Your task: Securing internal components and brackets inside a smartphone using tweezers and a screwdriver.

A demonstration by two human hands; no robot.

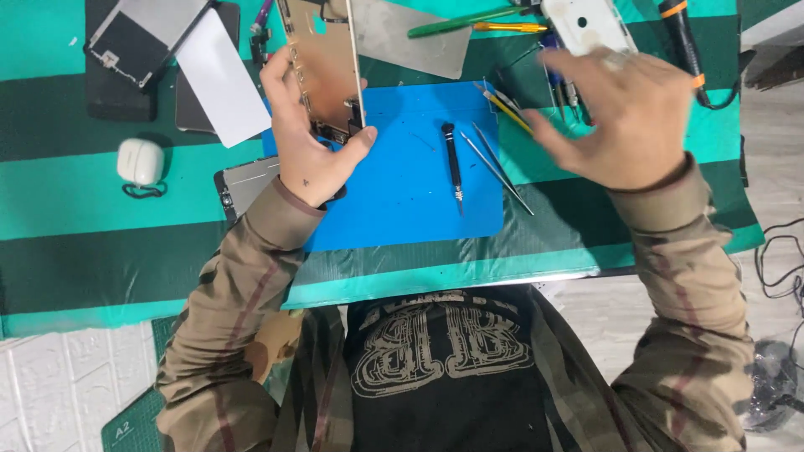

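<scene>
Head view: left hand fingers grip the upright phone frame, while the right hand, fingers spread, hovers right of the screwdriver.

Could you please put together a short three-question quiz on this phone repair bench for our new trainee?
1. True or false: the left hand grips the gold phone frame.
2. Which lies on the blue mat? A) black screwdriver B) white earbud case C) green pen
3. Fill in: the right hand hovers over the bench's ____ side, gripping nothing visible.

Key: 1 true; 2 A; 3 right.
</scene>
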